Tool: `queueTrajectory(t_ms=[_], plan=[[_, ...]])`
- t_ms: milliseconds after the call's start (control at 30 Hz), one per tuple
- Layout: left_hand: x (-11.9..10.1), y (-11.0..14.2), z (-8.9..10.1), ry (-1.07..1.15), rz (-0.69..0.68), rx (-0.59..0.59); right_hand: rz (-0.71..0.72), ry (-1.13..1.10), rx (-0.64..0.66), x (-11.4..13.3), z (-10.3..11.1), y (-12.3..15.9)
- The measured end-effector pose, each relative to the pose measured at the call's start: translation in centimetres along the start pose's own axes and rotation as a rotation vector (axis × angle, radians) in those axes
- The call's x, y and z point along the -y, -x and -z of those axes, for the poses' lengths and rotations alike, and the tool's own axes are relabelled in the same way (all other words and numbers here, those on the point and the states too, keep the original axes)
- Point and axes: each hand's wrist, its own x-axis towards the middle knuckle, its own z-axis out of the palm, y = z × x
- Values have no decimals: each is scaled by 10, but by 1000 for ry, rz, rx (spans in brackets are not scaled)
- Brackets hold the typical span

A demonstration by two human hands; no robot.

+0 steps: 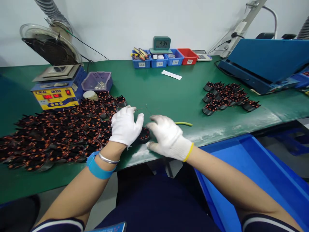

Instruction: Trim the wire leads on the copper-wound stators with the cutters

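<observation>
Black wire-wound part (144, 135) lies on the green table (154, 93) near its front edge, just below the middle of the frame, between two gloved hands. The left hand (126, 125), in a white glove, is open beside the part, thumb parted from the fingers. The right hand (166, 137), its glove cuffed in yellow, curves its fingers and thumb round the right side of the part; whether it grips or only touches cannot be told, as the hand is blurred. A green-yellow strip (183, 123) pokes out just right of that hand. Many similar parts with orange-brown windings form a large pile (72, 132) across the left of the frame, and a smaller cluster (228, 96) lies right of centre. Behind the large pile, at upper left, are a yellow-and-blue device (56, 96) with red displays and a purple bin (98, 81). A white paper strip (171, 75) lies in front of small blue and red bins at top centre, where a clock (161, 43) stands.
</observation>
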Motion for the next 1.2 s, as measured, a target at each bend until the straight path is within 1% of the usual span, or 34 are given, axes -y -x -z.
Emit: queueTrajectory(t_ms=[33,100,167,200,267,333,367,400,433,467,500,533,567,600,667,700,733,767,800,833,867,900,933,967,1000,1033,1067,1133,1200], plan=[[0,0,1,-3,1,23,38,-11,20,8,-5,-4],[0,0,2,-11,1,45,39,-4,84,19,-12,-10],[0,1,2,-7,-10,25,-10,-12,90,16,-12,-11],[0,2,2,6,-32,10,-47,-26,66,8,-10,-9],[-2,6,1,48,-100,-8,-188,-35,-7,-22,0,-3],[-5,12,0,111,-180,-19,-437,35,-67,-64,9,8],[-7,15,1,155,-222,-23,-564,97,-67,-86,13,14],[-10,18,1,213,-263,-26,-659,160,-56,-107,16,20],[-13,22,2,286,-304,-25,-712,222,-49,-126,16,27],[-16,24,3,373,-344,-20,-711,280,-55,-144,16,34],[-18,26,4,465,-375,-18,-663,334,-85,-158,14,41],[-20,27,5,554,-382,-25,-610,372,-122,-171,11,47],[-20,27,6,635,-359,-40,-572,392,-164,-182,8,52],[-20,26,6,705,-304,-60,-556,397,-204,-190,5,56],[-17,21,8,794,-134,-76,-596,383,-261,-199,3,58],[-15,19,8,807,-43,-46,-626,378,-283,-198,3,57],[-12,16,9,795,28,11,-650,383,-302,-191,4,55],[-11,15,10,759,68,85,-653,389,-329,-179,5,53],[-10,14,11,698,77,171,-623,386,-361,-162,6,51],[-10,14,12,623,58,257,-561,374,-372,-141,5,50],[-12,15,12,543,21,329,-419,308,-416,-117,4,49],[-14,16,12,465,-22,380,-201,203,-394,-94,1,50],[-17,17,11,396,-50,410,10,91,-301,-72,-4,51],[-20,19,11,340,-58,422,134,16,-204,-55,-9,53],[-22,20,10,301,-51,420,170,-25,-153,-43,-14,56],[-24,20,9,277,-41,414,164,-49,-113,-36,-19,59],[-25,21,8,266,-34,414,118,-54,-98,-34,-23,62],[-23,20,7,280,-56,443,-14,-39,-102,-39,-24,67],[-19,20,6,340,-116,502,-140,-13,-123,-45,-20,71]])
